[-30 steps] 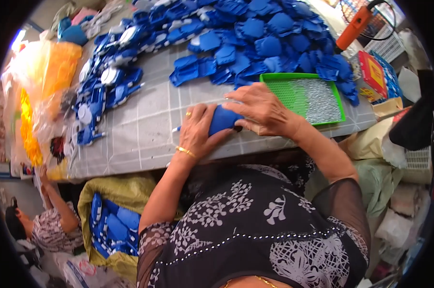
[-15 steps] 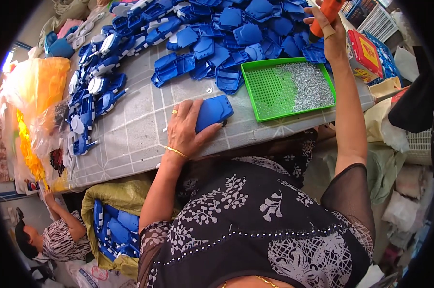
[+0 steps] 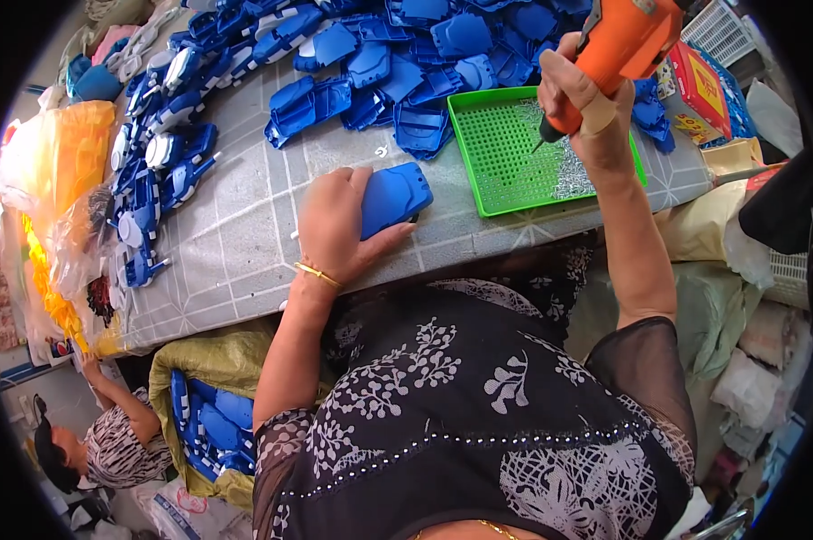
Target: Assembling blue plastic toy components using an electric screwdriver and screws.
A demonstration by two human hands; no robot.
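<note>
At the far left of our table [image 3: 244, 261], a row of part-built blue pieces [image 3: 154, 180] lies beside yellow bags [image 3: 64, 171], out of the working area; below the table edge a sack [image 3: 204, 423] holds more blue shells within reach, and another person [image 3: 109, 445] crouches nearby. Our left hand [image 3: 334, 225] lies flat and pressed over a blue shell [image 3: 393, 196], fingers spread along its top and thumb hooked under its near edge, pinning it to the table near us so it seems unlikely to slide under a tool. Behind it, a heap of shells [image 3: 406, 54] covers the back of the table. To the right, a green tray [image 3: 514, 148] keeps small silvery screws [image 3: 573, 175] corralled in its near corner, close to the tool. Our right hand [image 3: 586, 108] is wrapped tight round an orange driver [image 3: 618, 45], held upright with its tip [image 3: 539, 142] just over the tray. A red box [image 3: 708, 90] sits at the table's right end
</note>
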